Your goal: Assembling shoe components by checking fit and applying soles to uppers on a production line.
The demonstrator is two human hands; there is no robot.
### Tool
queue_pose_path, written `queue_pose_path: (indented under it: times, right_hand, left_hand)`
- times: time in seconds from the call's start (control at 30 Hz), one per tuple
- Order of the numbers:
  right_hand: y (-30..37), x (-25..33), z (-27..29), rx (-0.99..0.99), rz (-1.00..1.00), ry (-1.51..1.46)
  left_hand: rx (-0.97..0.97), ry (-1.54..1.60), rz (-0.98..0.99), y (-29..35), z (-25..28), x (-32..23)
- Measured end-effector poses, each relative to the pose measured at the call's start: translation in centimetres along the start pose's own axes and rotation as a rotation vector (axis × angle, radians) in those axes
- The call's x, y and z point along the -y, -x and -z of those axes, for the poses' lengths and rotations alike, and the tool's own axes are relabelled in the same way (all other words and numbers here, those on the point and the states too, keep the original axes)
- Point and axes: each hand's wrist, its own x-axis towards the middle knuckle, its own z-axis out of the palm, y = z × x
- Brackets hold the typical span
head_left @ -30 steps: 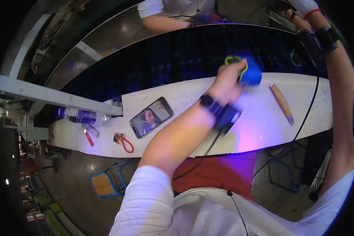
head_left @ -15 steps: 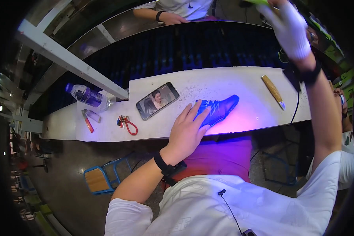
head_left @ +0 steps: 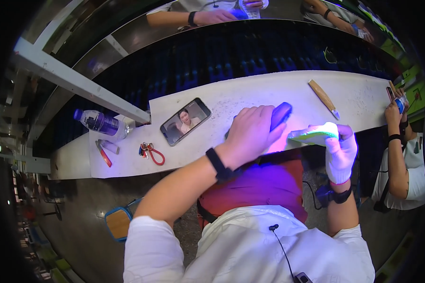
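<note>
Dark blue shoe (head_left: 282, 113) lies on the white tabletop (head_left: 259, 89) near its near edge, long axis slanting near-left to far-right, mostly hidden under the left hand (head_left: 251, 134); that hand is draped over it from above, fingertips partly out of sight, so can't tell if it's clamped or just resting. Green-edged pale sole (head_left: 311, 136) is just right of the shoe & a bit nearer, long axis approx. left-right, free end pointing left at the shoe w/ a small gap btwn. Gloved right hand (head_left: 342, 158) has the sole pinched at its right end, so left hand is nearer the shoe, right hand well off to the right of it. Farther right & far: wooden-handled knife (head_left: 322, 96), blade end near. Left: phone (head_left: 185, 121) w/ a person on screen, then keys (head_left: 151, 153) on a red loop, red-handled tool (head_left: 104, 153), bottle (head_left: 99, 122) w/ purple cap & dark purple label. No legible writing, incl. bottle label; too small.
</note>
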Motion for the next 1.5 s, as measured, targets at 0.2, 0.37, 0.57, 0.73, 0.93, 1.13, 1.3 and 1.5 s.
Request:
queue_pose_path:
  times: [0.2, 0.37, 0.57, 0.73, 0.93, 1.13, 1.3, 1.5]
  right_hand:
    - [0.8, -2.7, 0.6, -0.092, -0.037, -0.272]
    - [-0.3, 2.1, -3.1, 0.321, 0.07, -0.333]
    - [0.7, 1.8, -6.1, 0.329, -0.121, -0.524]
    - [2.9, 1.3, -7.0, 0.22, -0.08, -0.524]
    - [3.8, 1.3, -7.4, 0.22, -0.014, -0.48]
    - [4.2, 0.1, -7.5, 0.2, 0.135, -0.394]
    - [3.9, 1.1, -6.6, 0.259, 0.133, -0.231]
    - [1.9, 2.5, -6.0, 0.495, 0.062, 0.18]
  left_hand:
    - [-0.263, 0.414, -0.144, 3.5, 1.6, -2.4]
    - [-0.445, 0.617, -0.219, 5.0, 0.1, -2.1]
    - [-0.24, 0.382, -0.204, 6.9, 2.4, -3.3]
    - [-0.322, 0.844, 0.005, 9.2, 0.6, -6.0]
    - [-0.444, 0.999, 0.232, 10.8, -1.3, -8.1]
    - [-0.441, 0.904, 0.18, 11.8, -1.6, -7.7]
    - [-0.417, 0.822, 0.145, 11.9, -0.3, -7.3]
    - [-0.121, 0.498, 0.118, 9.3, 4.4, -6.3]
